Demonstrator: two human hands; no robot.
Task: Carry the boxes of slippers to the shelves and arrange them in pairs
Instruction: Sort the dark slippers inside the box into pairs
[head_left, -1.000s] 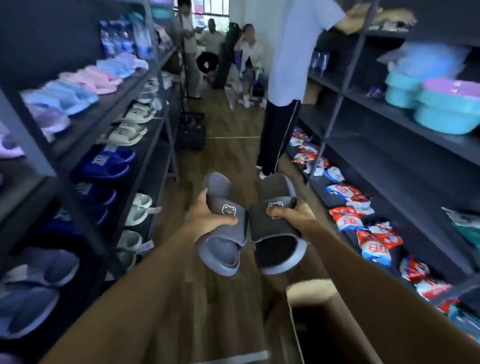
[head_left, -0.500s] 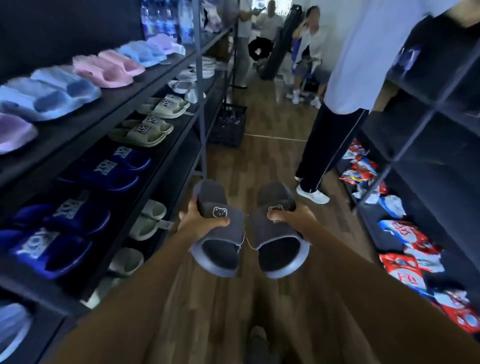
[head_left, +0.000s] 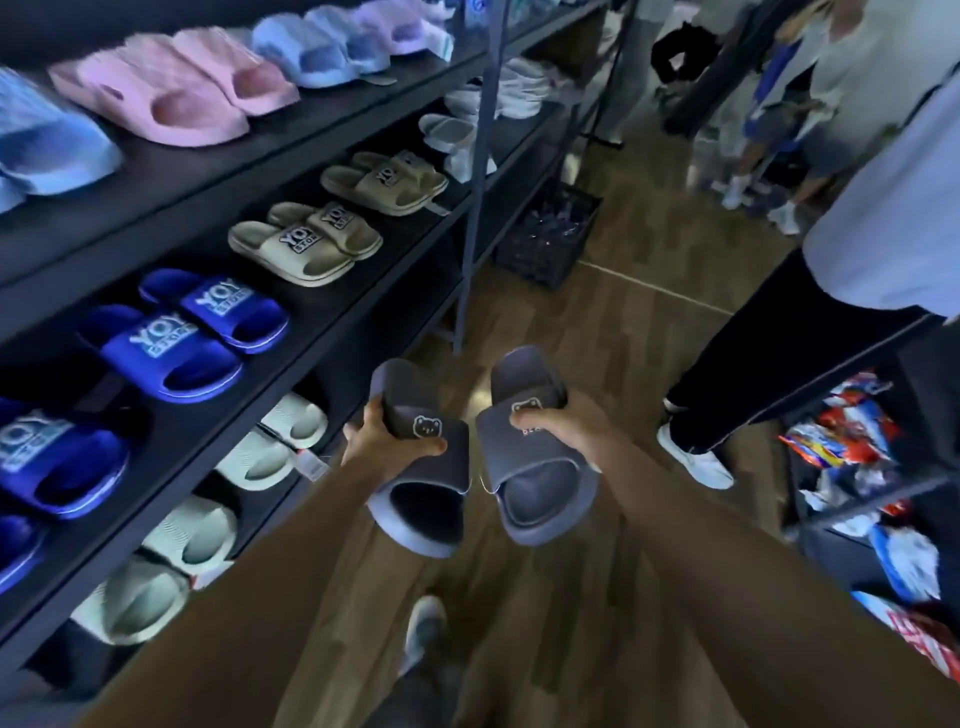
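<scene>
I hold a pair of dark grey slippers with a small bear mark on each strap, out over the aisle floor. My left hand (head_left: 382, 441) grips the left slipper (head_left: 421, 462) across its strap. My right hand (head_left: 556, 428) grips the right slipper (head_left: 535, 467) the same way. A thin tie runs between the two slippers. The dark shelves (head_left: 311, 332) stand just to my left, with pairs of blue (head_left: 182, 332), beige (head_left: 306, 241), pink (head_left: 171, 88) and pale green (head_left: 270, 441) slippers laid out on them.
A person in a white shirt and dark trousers (head_left: 769, 358) stands close on the right side of the aisle. A black crate (head_left: 545, 234) sits on the wooden floor by the shelf post. Snack packets (head_left: 841, 441) fill the low right shelf. More people are farther back.
I have moved forward and turned left toward the slipper shelves, which now fill more of the view. The cardboard box seen a second ago is out of sight. Both hands keep their grips.
</scene>
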